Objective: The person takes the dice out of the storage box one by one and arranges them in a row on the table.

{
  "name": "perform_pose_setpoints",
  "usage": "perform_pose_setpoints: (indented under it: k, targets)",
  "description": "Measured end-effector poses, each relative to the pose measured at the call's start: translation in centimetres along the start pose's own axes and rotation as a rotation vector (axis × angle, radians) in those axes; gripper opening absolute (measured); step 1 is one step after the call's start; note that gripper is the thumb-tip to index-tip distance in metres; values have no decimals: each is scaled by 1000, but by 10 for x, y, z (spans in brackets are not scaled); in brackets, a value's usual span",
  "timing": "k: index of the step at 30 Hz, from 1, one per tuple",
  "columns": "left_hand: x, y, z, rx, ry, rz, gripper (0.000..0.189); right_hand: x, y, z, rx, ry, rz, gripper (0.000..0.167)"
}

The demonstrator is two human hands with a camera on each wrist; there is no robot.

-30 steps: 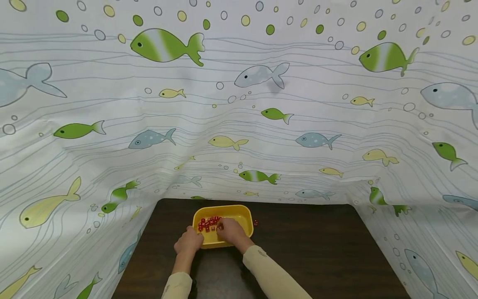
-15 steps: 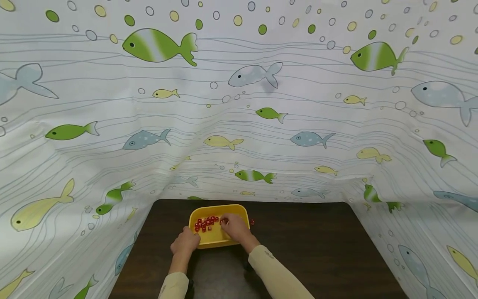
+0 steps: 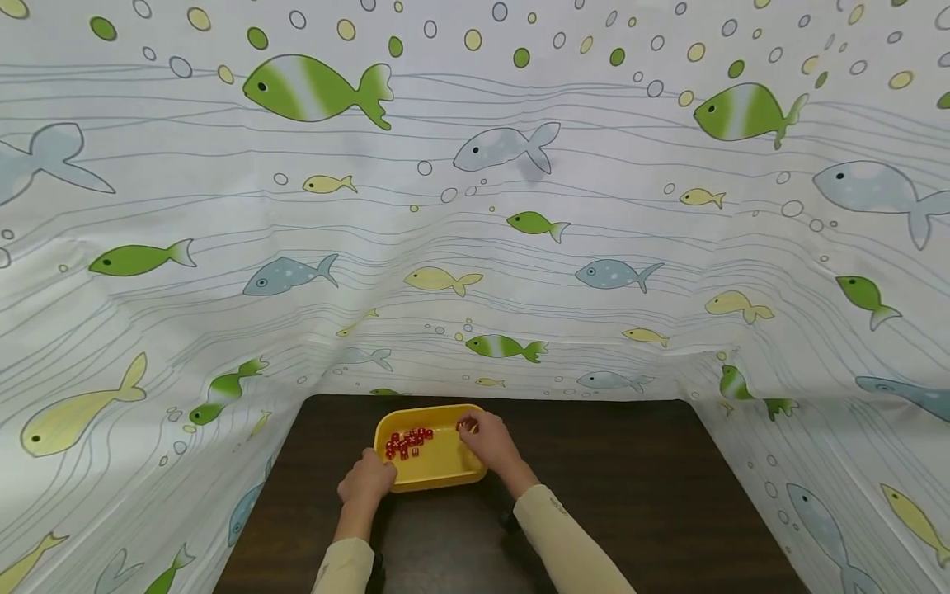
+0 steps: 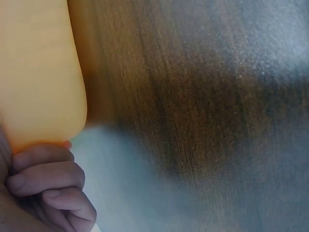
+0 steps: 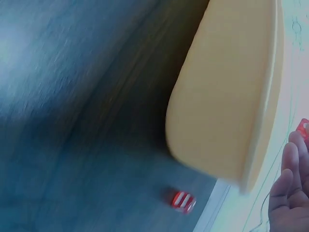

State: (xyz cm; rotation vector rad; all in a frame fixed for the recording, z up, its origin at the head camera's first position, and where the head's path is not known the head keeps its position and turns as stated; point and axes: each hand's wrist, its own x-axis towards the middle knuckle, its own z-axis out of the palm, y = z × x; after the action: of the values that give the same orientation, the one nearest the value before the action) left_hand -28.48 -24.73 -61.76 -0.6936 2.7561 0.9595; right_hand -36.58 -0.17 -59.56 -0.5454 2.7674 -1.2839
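The yellow tray (image 3: 445, 474) rests on the dark wooden table, with several red dice (image 3: 406, 442) grouped in its left half. My left hand (image 3: 368, 477) grips the tray's near-left corner; in the left wrist view its fingers (image 4: 53, 174) are curled against the tray wall (image 4: 41, 72). Over the tray's right end, my right hand (image 3: 493, 444) pinches a red die (image 3: 460, 426) at its fingertips. The right wrist view catches that die (image 5: 302, 126) at the frame edge, higher than the tray rim.
One loose red die (image 5: 183, 201) lies on the table (image 5: 96, 145) beyond the tray's right end; in the head view my right hand hides it. Fish-printed white cloth (image 3: 519, 272) hangs around the table's back and sides.
My right hand has lifted a die from the group and carried it right, to the tray's right end. The left hand keeps its grip on the tray; the head view shifted slightly.
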Motion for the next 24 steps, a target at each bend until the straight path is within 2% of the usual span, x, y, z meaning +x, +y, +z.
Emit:
perform_pose_setpoints:
  k: [7, 14, 24]
  targets:
    - [4, -3, 1, 3, -15, -2, 51, -3, 20, -19, 79, 63, 67, 15]
    - [14, 7, -2, 11, -8, 4, 52, 1, 42, -42, 147, 113, 143, 16]
    - [6, 2, -3, 13, -27, -9, 54, -21, 78, -31, 89, 141, 247, 14]
